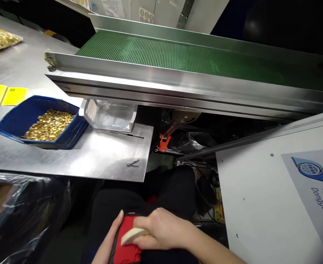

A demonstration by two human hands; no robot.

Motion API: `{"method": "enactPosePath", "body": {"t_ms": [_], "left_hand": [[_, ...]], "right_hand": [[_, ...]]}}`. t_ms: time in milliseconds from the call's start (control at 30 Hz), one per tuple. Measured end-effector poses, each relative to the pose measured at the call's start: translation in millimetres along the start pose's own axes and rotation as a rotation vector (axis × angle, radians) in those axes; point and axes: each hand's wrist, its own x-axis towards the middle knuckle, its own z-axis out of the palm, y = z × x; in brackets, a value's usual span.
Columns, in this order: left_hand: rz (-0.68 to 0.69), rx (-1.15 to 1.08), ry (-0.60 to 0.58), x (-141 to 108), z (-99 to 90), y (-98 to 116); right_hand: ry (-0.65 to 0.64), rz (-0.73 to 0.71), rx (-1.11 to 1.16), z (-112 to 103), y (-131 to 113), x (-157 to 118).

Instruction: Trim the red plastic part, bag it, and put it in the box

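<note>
Low in the head view, a red case with dark edges (127, 253) lies over the person's lap. My left hand (109, 240) holds it along its left edge, the thumb pointing up beside it. A pale, flat, cream-coloured piece (131, 236) is pinched in the fingers of my right hand (161, 229), its free end against the red surface. Both hands are below the front edge of the metal table (114, 156).
A blue bin (37, 104) of small gold pieces, a clear bin (112, 115), small metal tools (132, 163) and yellow pads (15, 96) sit on the table. A green conveyor (161, 55) crosses above. At right stands a white panel (254, 176); at left, black plastic (35, 220).
</note>
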Motion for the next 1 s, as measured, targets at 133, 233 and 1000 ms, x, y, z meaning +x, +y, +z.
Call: {"method": "enactPosePath", "body": {"t_ms": [133,233,1000], "left_hand": [[-0.039,-0.026,-0.003,0.4,-1.4,-0.9],[-0.003,-0.052,-0.029,0.3,-0.3,-0.4],[0.294,-0.167,-0.064,-9.9,-118.6,44.7]], "right_hand": [[0.010,0.079,-0.033,0.0,-1.9,3.0],[-0.012,0.042,-0.060,3.8,-11.5,0.5],[0.575,0.591,-0.485,-115.2,124.3,94.8]]}}
